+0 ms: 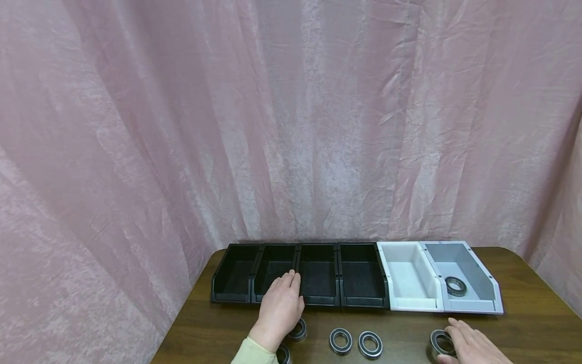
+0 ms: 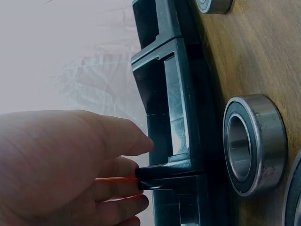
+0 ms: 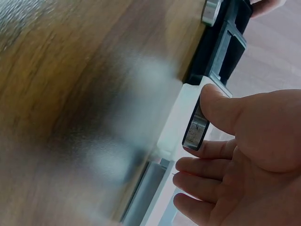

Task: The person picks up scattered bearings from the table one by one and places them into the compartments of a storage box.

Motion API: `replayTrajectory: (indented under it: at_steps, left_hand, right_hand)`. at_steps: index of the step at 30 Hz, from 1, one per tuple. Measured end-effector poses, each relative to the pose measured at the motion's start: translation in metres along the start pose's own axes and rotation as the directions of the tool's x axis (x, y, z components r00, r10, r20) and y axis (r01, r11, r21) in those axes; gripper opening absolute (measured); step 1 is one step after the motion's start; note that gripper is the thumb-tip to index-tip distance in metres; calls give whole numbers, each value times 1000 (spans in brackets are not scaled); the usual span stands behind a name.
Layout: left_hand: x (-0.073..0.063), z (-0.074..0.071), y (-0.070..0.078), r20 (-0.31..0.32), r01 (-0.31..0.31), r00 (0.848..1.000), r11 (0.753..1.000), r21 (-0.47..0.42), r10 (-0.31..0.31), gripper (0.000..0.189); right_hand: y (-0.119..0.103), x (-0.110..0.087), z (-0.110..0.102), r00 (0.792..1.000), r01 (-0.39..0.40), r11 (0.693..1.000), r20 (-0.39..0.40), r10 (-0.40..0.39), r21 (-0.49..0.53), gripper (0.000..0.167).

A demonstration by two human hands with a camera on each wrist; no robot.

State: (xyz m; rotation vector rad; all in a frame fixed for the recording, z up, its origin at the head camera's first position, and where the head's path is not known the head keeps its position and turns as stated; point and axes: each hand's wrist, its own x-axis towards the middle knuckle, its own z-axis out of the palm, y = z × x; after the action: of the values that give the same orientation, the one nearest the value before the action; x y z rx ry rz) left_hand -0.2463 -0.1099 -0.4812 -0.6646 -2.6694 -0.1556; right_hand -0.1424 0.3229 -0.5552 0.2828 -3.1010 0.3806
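In the head view my left hand (image 1: 279, 307) hovers over the black bins, its relaxed fingers by the divider between the second and third bins. The left wrist view shows nothing in its grasp. Below it are two ball bearings, a nearer one (image 1: 287, 355) and a farther one (image 1: 303, 331), both partly hidden by the hand or wrist. My right hand (image 1: 475, 346) pinches a ball bearing (image 3: 195, 131) between thumb and index finger, clear of the tabletop, in front of the grey bin (image 1: 473, 306). The other right fingers extend loosely.
Several black bins (image 1: 318, 300) stand in a row, followed by a white bin (image 1: 416, 304) and the grey one. One bearing (image 1: 463, 288) lies inside the grey bin. Two more bearings, left (image 1: 333, 342) and right (image 1: 362, 346), lie on the wooden table (image 1: 409, 328). A pink curtain (image 1: 291, 126) hangs behind.
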Motion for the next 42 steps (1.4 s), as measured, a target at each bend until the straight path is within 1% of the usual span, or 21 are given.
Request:
replayTrajectory:
  at_steps: [4, 9, 12, 16, 17, 19, 22, 23, 27, 29, 33, 34, 37, 40, 42]
  left_hand:
    - [0, 1, -1, 5, 6, 1000, 1000, -4, -6, 54]
    - [0, 3, -2, 10, 8, 1000, 1000, -5, -8, 54]
    - [0, 2, -2, 5, 0, 1000, 1000, -9, 0, 54]
    - [0, 1, -1, 0, -9, 1000, 1000, -10, 9, 54]
    - [0, 1, -1, 3, -8, 1000, 1000, -9, 8, 54]
    - [0, 2, -1, 2, -10, 1000, 1000, -9, 10, 54]
    - [0, 2, -2, 5, -8, 1000, 1000, -4, 8, 54]
    - [0, 3, -2, 6, -7, 1000, 1000, -3, 7, 54]
    - [0, 3, -2, 10, -3, 1000, 1000, -3, 3, 54]
    - [0, 3, -2, 8, -2, 1000, 1000, -4, 3, 54]
    - [0, 3, -1, 4, -3, 1000, 1000, 0, 3, 54]
    - [0, 3, -1, 6, -2, 1000, 1000, 2, 2, 54]
    - [0, 4, -2, 11, 5, 1000, 1000, 2, -5, 54]
    - [0, 5, -2, 13, 6, 1000, 1000, 6, -6, 55]
    - [0, 4, -2, 10, 5, 1000, 1000, 10, -5, 55]
  right_hand:
    - [-4, -2, -4, 998, 20, 1000, -59, -21, -20, 57]
    - [-10, -4, -11, 994, 42, 998, -99, -46, -35, 55]
    - [-13, -3, -17, 997, 31, 999, -72, -32, -20, 56]
    - [-20, -1, -24, 1000, -17, 1000, -8, 17, -2, 62]
    - [-22, -1, -26, 1000, -21, 1000, -13, 21, -5, 62]
    - [-25, 0, -28, 999, -26, 1000, -33, 26, -13, 63]
    - [-31, 0, -31, 995, -24, 999, -94, 21, -32, 61]
    - [-32, -1, -31, 992, -16, 999, -127, 11, -40, 60]
    - [-39, -2, -33, 976, 1, 998, -218, -14, -61, 60]
    - [-42, -3, -33, 955, 23, 996, -291, -46, -82, 58]
    - [-48, -2, -34, 919, 51, 993, -385, -87, -103, 55]
    - [-49, -2, -35, 912, 56, 993, -399, -93, -104, 55]
    - [-52, -1, -39, 910, 57, 993, -404, -94, -102, 56]
    - [-55, 1, -46, 923, 42, 995, -377, -73, -89, 57]
    - [-57, 2, -49, 925, 37, 996, -375, -67, -86, 57]
